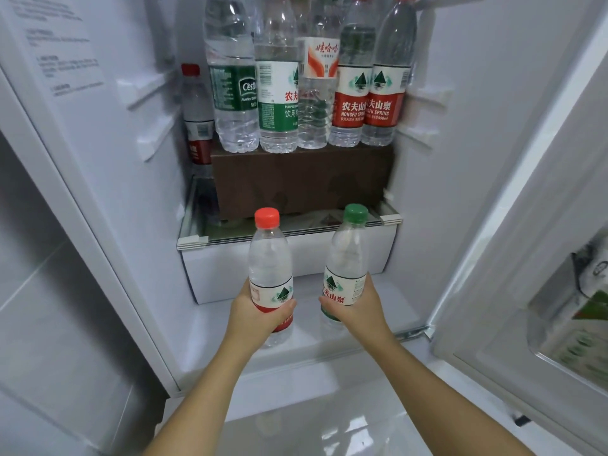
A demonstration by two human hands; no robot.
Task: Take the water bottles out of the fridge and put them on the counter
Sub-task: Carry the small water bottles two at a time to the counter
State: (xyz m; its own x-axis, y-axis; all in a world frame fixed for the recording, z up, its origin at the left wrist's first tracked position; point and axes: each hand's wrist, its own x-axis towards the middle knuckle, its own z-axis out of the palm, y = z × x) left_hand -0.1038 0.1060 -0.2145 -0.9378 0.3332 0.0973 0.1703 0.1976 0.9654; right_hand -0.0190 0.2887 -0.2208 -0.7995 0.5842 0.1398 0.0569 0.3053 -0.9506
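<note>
I face an open fridge. My left hand [253, 315] grips a red-capped water bottle [269, 258] around its label, upright, in front of the lower drawer. My right hand [358, 307] grips a green-capped water bottle [348, 255] the same way, tilted slightly left. Both bottles are off the shelf, in the air. Several more water bottles [289, 93] stand in a row on a brown cardboard box [302, 179] inside the fridge. Another red-capped bottle [197, 113] stands behind them at the left.
A glass shelf [194, 240] with a white drawer [223, 274] beneath lies under the box. The open fridge door [526, 225] stands at the right, its bin holding cartons [579, 324]. A grey tiled wall [42, 291] is at the left, glossy floor below.
</note>
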